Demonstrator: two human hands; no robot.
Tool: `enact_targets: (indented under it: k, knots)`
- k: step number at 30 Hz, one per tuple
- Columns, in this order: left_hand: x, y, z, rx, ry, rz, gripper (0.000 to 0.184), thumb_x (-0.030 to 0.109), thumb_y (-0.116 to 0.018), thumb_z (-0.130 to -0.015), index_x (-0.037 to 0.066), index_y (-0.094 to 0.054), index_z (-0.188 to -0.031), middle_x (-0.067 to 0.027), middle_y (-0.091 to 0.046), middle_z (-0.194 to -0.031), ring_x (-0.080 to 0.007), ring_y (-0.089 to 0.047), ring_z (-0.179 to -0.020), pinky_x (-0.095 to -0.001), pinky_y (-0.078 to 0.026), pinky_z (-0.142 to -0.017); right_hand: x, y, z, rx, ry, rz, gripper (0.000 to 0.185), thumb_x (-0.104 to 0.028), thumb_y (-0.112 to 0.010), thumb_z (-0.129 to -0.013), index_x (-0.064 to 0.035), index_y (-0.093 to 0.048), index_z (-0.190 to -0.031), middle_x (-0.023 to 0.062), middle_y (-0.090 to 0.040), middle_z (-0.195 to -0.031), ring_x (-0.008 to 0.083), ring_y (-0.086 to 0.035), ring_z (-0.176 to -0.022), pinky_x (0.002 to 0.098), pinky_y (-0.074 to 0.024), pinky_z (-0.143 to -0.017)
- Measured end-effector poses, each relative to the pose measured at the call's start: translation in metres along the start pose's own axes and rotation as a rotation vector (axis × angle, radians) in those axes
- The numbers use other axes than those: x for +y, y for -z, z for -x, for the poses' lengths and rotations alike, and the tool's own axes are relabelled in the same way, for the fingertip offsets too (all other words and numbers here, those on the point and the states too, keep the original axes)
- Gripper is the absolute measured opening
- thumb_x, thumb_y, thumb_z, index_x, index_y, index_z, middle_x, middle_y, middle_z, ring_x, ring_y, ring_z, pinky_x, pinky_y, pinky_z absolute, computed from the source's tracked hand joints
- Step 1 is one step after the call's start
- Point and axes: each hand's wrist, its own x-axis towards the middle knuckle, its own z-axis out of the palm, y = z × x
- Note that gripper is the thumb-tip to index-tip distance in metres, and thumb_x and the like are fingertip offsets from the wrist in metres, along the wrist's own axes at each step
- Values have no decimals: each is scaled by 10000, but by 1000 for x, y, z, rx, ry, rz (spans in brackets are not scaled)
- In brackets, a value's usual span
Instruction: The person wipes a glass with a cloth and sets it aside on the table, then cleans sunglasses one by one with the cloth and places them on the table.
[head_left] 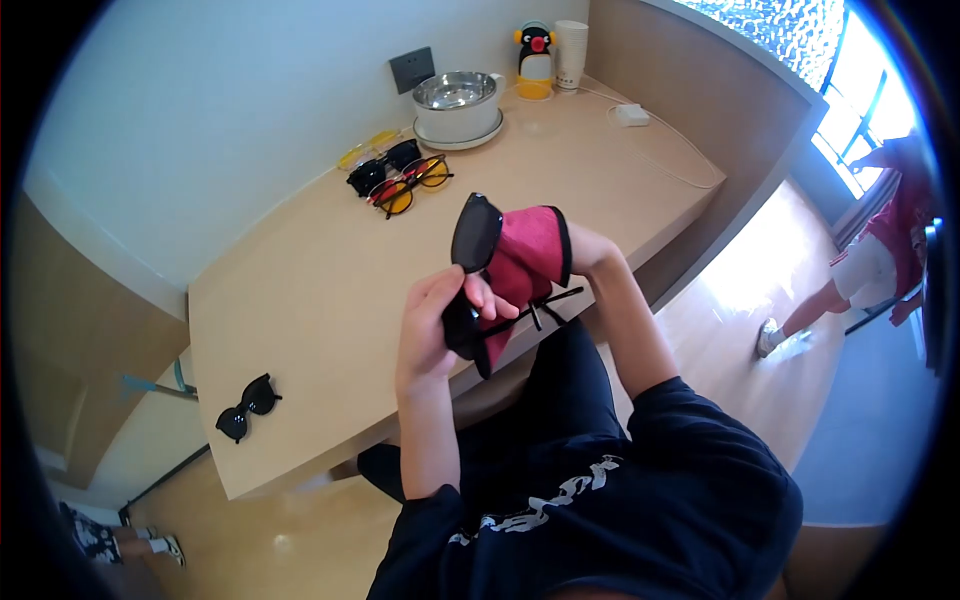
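Note:
My left hand [430,320] is closed on a pair of dark sunglasses [477,234] above the desk's front edge. A red cloth [532,243] with black trim covers much of my right hand [488,297], whose fingertips show against the sunglasses. One lens points up and the thin temples stick out to the right below the cloth. Another pair of black sunglasses [248,408] lies at the desk's left end. Farther back, glasses with orange lenses [412,187] rest beside black sunglasses [384,168] and yellow glasses [369,149].
On the desk [300,290] stand a white bowl with a metal inside [457,108], a penguin figure [535,65] and paper cups [571,57]. A white charger [631,115] trails a cable. One person [880,250] is at the right, another's legs [140,545] at lower left.

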Motion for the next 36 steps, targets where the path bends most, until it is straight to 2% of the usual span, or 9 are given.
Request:
enact_targets:
  k: [3,6,9,11,17,24,30,34,36]
  knots:
    - [-6,1,-3,45,30,15,352,255,-398,-928,5,-531,-719,-105,-549,-660,-287,-610,-686,-371,-486,-690,14,-6,9,-53,142,226,263,-112,-590,-814,-15,-591,-1059,62,-618,-998,123,-563,-906,267,-455,-825]
    - [-10,5,-5,82,46,179,330,267,-391,-931,38,-510,-727,-91,-540,-655,-287,-605,-679,-369,-484,-679,8,-26,29,-95,-149,-88,218,-154,-624,-785,16,-594,-918,73,-609,-776,109,-574,-616,217,-432,-456]
    - [-12,3,-6,-13,94,126,342,277,-395,-929,37,-513,-716,-102,-544,-637,-306,-611,-657,-387,-494,-671,27,-30,36,-116,8,-275,210,-139,-634,-764,15,-593,-900,72,-600,-747,110,-568,-606,216,-433,-460]
    - [-11,-2,-2,-10,143,71,348,278,-399,-927,32,-517,-710,-107,-543,-633,-310,-610,-645,-397,-501,-665,27,-33,41,180,-20,-393,215,-135,-635,-765,10,-589,-917,68,-600,-758,112,-567,-602,215,-430,-449]
    - [-18,-1,-1,-32,166,-1,363,271,-399,-927,19,-529,-699,-119,-546,-630,-322,-603,-613,-421,-518,-637,38,-20,36,353,71,-706,291,-208,-572,-867,-1,-556,-1071,97,-609,-1001,156,-594,-900,277,-494,-774]
    - [-25,5,-4,53,37,130,324,267,-369,-940,49,-508,-744,-82,-532,-667,-278,-600,-714,-400,-484,-736,60,-15,34,80,120,-495,309,-205,-586,-858,-4,-549,-1090,84,-599,-1036,147,-585,-914,275,-487,-785]
    - [-13,12,-7,212,-130,452,271,266,-381,-941,93,-470,-752,-23,-491,-671,-204,-572,-717,-376,-491,-783,40,-36,40,325,77,-689,307,-262,-525,-890,2,-553,-1043,80,-603,-986,152,-576,-900,271,-469,-797]
    - [-10,26,-7,310,-296,540,250,266,-398,-939,96,-505,-790,-18,-528,-719,-185,-570,-749,-369,-486,-810,13,-50,27,201,489,-630,259,-218,-478,-888,22,-553,-951,83,-604,-892,158,-569,-816,260,-455,-736]
    - [-18,31,-8,330,-352,583,241,255,-401,-937,89,-517,-806,-30,-540,-732,-206,-573,-743,-376,-483,-813,19,-54,19,516,448,-415,169,-150,-506,-851,10,-560,-855,82,-590,-840,161,-552,-763,261,-447,-713]
